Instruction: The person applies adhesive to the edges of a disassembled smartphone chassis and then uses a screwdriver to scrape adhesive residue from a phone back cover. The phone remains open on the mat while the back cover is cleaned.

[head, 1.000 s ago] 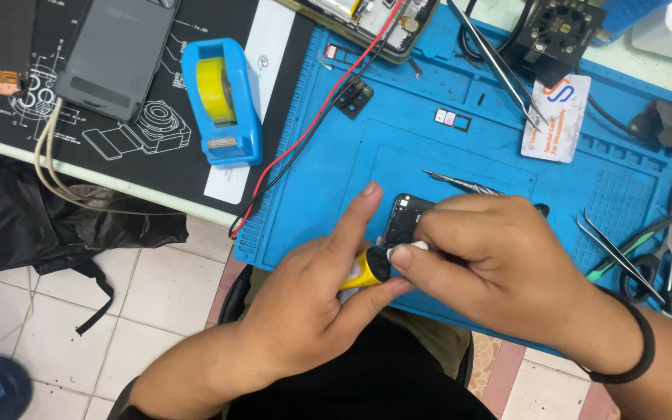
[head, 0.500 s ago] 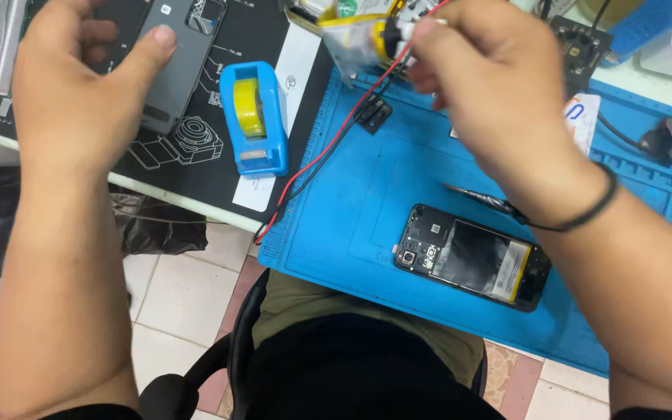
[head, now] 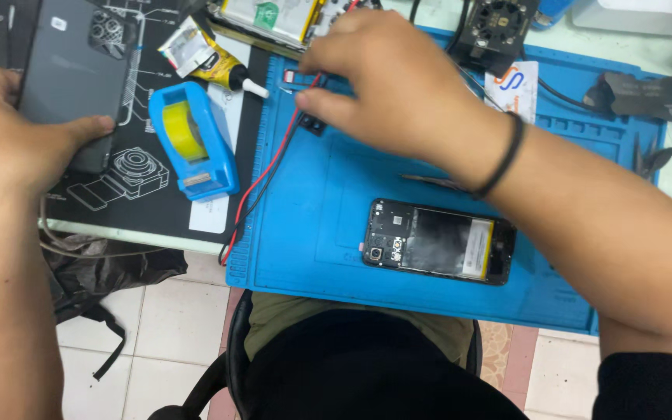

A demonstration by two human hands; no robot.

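My left hand [head: 21, 128] grips the lower edge of a grey phone [head: 71, 66] that lies back-up on the black printed mat [head: 149, 194], thumb across its corner. My right hand [head: 386, 78], with a black band on the wrist, reaches over the blue work mat [head: 320, 233] to its far left corner. Its fingertips are pinched together beside small loose parts and the red and black wires [head: 262, 175]; whether they hold anything is hidden. An opened black phone [head: 437, 241] with its insides showing lies flat on the blue mat, untouched.
A blue tape dispenser with yellow tape [head: 192, 140] and a glue tube [head: 211, 58] sit between my hands. Another opened device [head: 270, 15] lies at the far edge. Tweezers [head: 433, 183], a white card [head: 514, 85] and metal tools [head: 662, 93] are to the right.
Both hands have left the opened phone, which they worked on with a yellow-handled tool. My left hand now holds the grey phone; my right hand has come down to the mat's far left corner.
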